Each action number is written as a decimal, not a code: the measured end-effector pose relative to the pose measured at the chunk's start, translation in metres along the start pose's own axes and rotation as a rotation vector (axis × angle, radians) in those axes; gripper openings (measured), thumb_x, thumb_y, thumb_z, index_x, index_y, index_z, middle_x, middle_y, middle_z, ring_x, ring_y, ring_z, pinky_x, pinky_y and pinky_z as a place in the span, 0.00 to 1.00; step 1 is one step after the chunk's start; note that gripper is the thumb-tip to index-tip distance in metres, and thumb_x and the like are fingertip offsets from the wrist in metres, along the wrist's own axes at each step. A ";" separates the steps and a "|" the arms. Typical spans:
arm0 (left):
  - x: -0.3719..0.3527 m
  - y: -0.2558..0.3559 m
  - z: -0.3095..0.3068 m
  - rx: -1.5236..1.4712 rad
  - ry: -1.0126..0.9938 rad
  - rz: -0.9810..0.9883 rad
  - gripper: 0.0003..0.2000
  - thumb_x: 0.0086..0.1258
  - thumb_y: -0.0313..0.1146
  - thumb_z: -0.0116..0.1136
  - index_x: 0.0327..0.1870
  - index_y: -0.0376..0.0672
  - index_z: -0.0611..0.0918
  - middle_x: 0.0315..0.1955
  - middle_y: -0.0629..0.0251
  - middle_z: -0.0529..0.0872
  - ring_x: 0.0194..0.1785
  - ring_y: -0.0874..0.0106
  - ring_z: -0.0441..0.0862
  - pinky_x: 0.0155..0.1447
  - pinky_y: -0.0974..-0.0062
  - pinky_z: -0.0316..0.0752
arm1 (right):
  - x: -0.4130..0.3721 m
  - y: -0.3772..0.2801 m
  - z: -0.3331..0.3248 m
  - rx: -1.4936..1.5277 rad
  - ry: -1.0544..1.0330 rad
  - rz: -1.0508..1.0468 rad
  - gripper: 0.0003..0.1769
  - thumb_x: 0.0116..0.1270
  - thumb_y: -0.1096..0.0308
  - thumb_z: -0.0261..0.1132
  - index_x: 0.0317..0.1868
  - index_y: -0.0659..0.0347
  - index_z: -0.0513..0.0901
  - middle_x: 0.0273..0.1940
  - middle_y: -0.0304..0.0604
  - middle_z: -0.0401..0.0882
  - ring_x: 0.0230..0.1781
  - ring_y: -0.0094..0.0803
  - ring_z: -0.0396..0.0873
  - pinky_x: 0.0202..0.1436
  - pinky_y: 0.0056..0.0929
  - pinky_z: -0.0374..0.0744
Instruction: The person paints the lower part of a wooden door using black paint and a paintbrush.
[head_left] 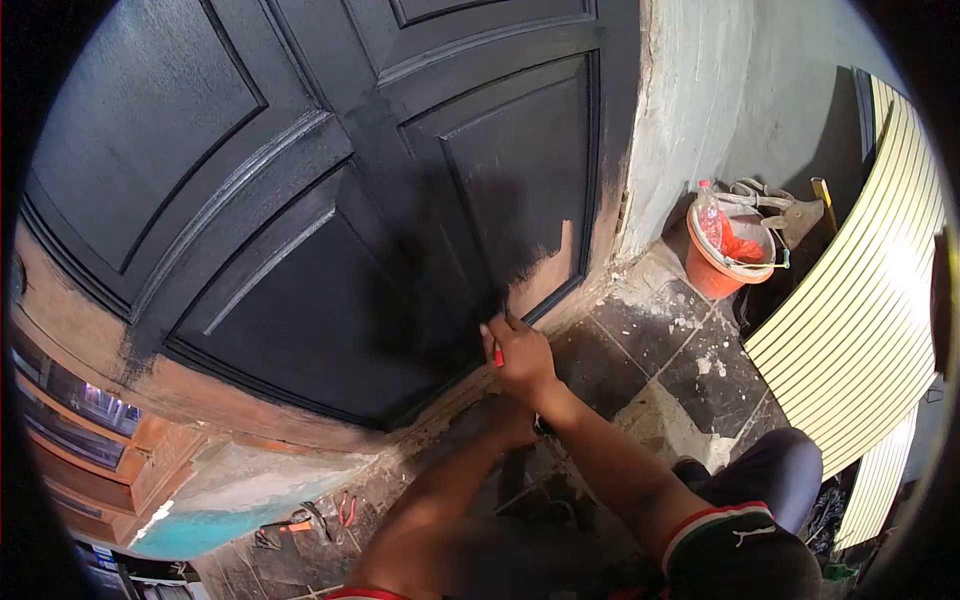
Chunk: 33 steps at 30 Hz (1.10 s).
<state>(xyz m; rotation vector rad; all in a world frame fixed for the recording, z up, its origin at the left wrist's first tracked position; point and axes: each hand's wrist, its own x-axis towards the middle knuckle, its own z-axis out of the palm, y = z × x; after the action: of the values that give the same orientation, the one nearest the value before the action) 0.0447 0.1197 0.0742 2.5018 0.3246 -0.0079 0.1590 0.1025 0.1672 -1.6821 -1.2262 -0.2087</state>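
Observation:
My right hand [522, 358] is closed around a paintbrush, of which a red bit of handle [499, 357] shows between the fingers. It is at the bottom edge of the black panelled door [330, 300], beside a bare brown patch [545, 275] on the lower right panel. Lower down, my left hand [515, 425] is partly covered by my right forearm. Its fingers are hidden, and I cannot tell what it holds.
An orange bucket [712, 270] with a plastic bottle [708, 212] stands by the grey wall. Cream ribbed panels [860, 300] lean at the right. Red-handled pliers [347, 508] and other tools lie on the dark tiled floor [610, 350]. A wooden window frame [150, 465] is at lower left.

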 end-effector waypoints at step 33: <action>-0.030 -0.053 -0.007 -0.006 -0.193 -0.211 0.43 0.46 0.44 0.85 0.70 0.50 0.81 0.60 0.51 0.89 0.65 0.47 0.85 0.70 0.51 0.80 | -0.057 0.085 0.020 0.178 -0.224 0.055 0.07 0.78 0.67 0.67 0.40 0.61 0.82 0.34 0.55 0.80 0.38 0.61 0.83 0.40 0.56 0.83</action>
<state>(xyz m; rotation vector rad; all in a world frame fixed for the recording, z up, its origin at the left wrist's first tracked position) 0.0028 0.1585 0.0515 2.4251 0.5040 -0.3297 0.1919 0.0841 0.0694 -1.6120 -1.3192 0.1228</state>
